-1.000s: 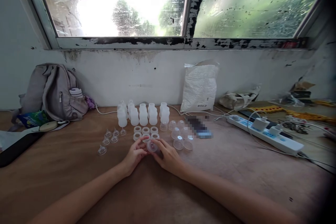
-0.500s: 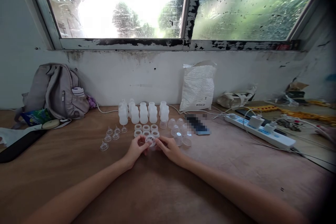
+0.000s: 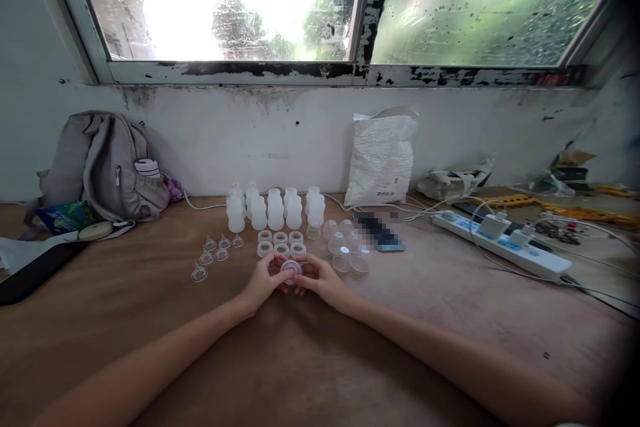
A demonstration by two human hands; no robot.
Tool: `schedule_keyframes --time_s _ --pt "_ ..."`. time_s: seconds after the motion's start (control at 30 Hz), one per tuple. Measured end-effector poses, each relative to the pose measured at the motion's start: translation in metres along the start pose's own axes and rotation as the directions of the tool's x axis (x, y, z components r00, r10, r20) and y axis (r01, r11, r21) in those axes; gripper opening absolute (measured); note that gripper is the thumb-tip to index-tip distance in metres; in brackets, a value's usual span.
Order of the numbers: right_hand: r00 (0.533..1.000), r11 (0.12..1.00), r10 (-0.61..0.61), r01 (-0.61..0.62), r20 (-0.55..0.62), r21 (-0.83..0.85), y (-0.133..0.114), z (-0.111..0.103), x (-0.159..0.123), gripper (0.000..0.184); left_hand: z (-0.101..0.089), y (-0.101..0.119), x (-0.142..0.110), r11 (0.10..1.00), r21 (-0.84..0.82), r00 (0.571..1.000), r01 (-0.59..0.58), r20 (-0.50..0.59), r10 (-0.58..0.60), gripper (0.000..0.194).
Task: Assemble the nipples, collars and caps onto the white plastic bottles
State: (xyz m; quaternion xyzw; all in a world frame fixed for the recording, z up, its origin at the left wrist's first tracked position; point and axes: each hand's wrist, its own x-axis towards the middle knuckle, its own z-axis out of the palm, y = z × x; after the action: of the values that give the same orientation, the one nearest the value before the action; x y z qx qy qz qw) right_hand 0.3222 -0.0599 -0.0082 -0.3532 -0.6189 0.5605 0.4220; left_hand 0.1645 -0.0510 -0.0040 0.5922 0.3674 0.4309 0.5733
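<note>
The left hand point(image 3: 263, 283) and the right hand point(image 3: 326, 283) are holding a translucent round piece point(image 3: 291, 268) between them, each grip closing on its own side of the rim, with both thumbs pressing at the near edge. The piece is sitting just on the near side of two rows of pale rings point(image 3: 265, 255), though whether it is touching the brown surface point(image 3: 320, 360) cannot be told. Beyond the rings, frosted bottles point(image 3: 275, 213) are standing near the wall point(image 3: 220, 140), while clear pointed teats point(image 3: 222, 254) are resting to the left and transparent domed caps point(image 3: 342, 261) to the right.
</note>
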Motion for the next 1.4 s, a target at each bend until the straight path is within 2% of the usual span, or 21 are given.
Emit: schedule_keyframes --time_s 0.13,0.33,0.67,0.77,0.93,1.13,1.4 --pt "1.000 0.999 0.003 -0.002 -0.030 0.046 -0.003 -0.001 0.001 0.042 0.001 0.002 0.000 1.000 -0.023 1.000 0.006 -0.012 -0.007 0.027" --pt "0.998 0.998 0.031 -0.028 -0.054 0.059 -0.002 -0.001 0.001 0.035 0.002 0.001 0.000 1.000 0.000 0.999 0.020 -0.040 -0.020 0.028" --pt "0.991 0.998 -0.008 -0.001 -0.132 -0.069 0.000 0.000 0.000 0.033 0.002 -0.006 0.002 0.984 0.174 0.995 -0.041 -0.086 0.056 0.022" --pt "0.986 0.988 -0.028 0.003 -0.162 -0.153 0.000 0.001 -0.001 0.031 0.001 -0.008 0.001 0.976 0.213 0.994 -0.047 -0.087 0.066 0.020" --pt "0.978 0.928 -0.152 0.093 -0.140 -0.360 -0.001 0.002 -0.004 0.021 0.001 -0.009 -0.001 0.943 0.321 0.990 -0.088 -0.075 0.118 0.015" --pt "0.984 0.925 -0.152 0.108 -0.095 -0.364 0.000 0.000 -0.004 0.015 0.002 -0.005 -0.005 0.933 0.343 0.990 -0.106 -0.054 0.133 0.014" --pt "0.973 0.862 -0.193 0.107 -0.126 -0.495 -0.002 0.001 -0.005 0.010 0.003 -0.002 -0.007 0.899 0.411 0.986 -0.149 -0.011 0.168 0.013"
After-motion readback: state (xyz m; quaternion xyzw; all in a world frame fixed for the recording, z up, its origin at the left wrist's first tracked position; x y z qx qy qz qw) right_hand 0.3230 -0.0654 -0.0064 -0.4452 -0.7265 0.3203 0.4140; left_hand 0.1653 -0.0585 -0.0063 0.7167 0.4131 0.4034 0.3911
